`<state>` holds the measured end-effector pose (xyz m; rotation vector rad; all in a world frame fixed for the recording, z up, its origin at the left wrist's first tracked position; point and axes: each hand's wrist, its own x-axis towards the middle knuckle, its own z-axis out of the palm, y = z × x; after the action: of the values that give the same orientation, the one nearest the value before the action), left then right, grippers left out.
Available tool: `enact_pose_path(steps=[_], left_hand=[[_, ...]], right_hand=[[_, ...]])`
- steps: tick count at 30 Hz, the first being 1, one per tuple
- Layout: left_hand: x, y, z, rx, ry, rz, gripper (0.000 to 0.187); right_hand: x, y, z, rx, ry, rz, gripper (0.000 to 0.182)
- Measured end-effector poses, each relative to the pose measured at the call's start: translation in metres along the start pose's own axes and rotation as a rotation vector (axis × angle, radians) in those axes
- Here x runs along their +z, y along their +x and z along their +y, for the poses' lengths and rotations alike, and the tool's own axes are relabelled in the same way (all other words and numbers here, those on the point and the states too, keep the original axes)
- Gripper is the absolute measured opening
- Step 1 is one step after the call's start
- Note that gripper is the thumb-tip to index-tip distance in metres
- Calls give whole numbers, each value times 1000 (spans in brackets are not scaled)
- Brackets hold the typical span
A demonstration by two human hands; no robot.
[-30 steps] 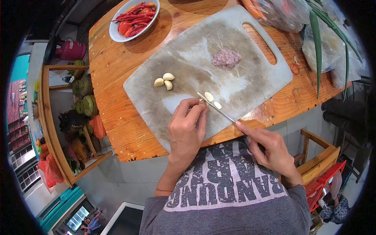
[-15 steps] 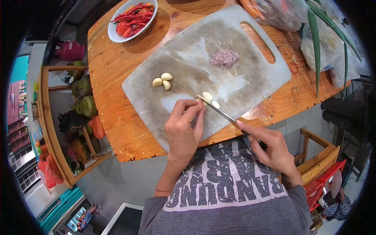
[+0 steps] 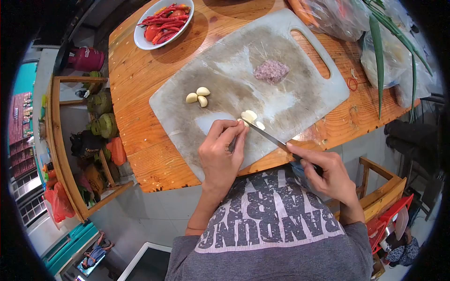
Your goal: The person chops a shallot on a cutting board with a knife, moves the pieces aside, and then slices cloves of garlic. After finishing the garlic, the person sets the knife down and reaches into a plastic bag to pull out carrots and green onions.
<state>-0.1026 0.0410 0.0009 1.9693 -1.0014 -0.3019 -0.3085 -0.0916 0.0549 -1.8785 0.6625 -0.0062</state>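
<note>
My left hand [image 3: 219, 152] is closed, its fingertips pinching a garlic clove [image 3: 243, 122] against the white cutting board [image 3: 309, 100]. My right hand [image 3: 330, 175] grips a knife [image 3: 272, 138] by its dark handle, index finger stretched along the top of the blade. The knife's tip lies at the clove, close to my left fingertips. Pale garlic slices [image 3: 251, 115] rest just beyond the blade. Farther left on the board, three whole peeled garlic cloves [image 3: 202, 91] sit in a cluster. Toward the handle slot is a small heap of finely chopped purplish onion or shallot [image 3: 272, 71].
A white bowl [image 3: 139, 38] of red chillies and tomato stands at the table's back left. Plastic bags [image 3: 384, 63], carrots [image 3: 303, 11] and long green leaves [image 3: 378, 61] lie at the right, near a red rubber band [image 3: 352, 84]. Wooden shelving [image 3: 70, 187] stands left of the table [image 3: 136, 140].
The knife tip has shifted slightly at the clove, and the garlic slices beside the blade sit a little differently. The view has moved slightly; both hands keep their hold.
</note>
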Motion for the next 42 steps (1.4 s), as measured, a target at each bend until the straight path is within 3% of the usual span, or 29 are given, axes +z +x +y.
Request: enact_pose_path(steps=[15, 24, 42], left_hand=[[-2, 1, 1, 36, 28, 3, 13], [0, -1, 1, -19, -11, 21, 13], [0, -1, 0, 14, -4, 38, 13]], right_hand=[[24, 13, 5, -182, -138, 77, 61], [2, -4, 1, -24, 14, 38, 54], [29, 13, 1, -118, -119, 81, 56]])
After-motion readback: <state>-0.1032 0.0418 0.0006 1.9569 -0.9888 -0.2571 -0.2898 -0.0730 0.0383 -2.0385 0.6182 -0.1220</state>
